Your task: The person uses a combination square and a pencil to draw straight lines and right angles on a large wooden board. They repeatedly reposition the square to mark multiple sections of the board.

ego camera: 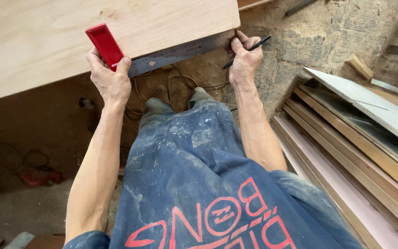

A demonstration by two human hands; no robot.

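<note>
Big plywood sheet [70, 32] fills the top left, near edge running across toward the corner at top centre. Stack of boards [360, 152] leans on the sawdust floor [300, 50] at right, well apart from the hands. Square: red handle [104, 44] lies on the sheet face, steel ruler blade [180, 53] runs along the sheet's near edge toward the corner. Left hand [110, 80] grip is wrapped narrow around the red handle, thumb and fingers pinching its lower end. Right hand [244, 62] presses fingertips on the blade's far end at the corner, with a black pencil [249, 50] tucked between the fingers, tip pointing down-left. To do this well, judging from the pose: keep the handle seated flat, hold the blade tight to the edge with both hands so it doesn't pivot, then bring the pencil tip right against the steel.
</note>
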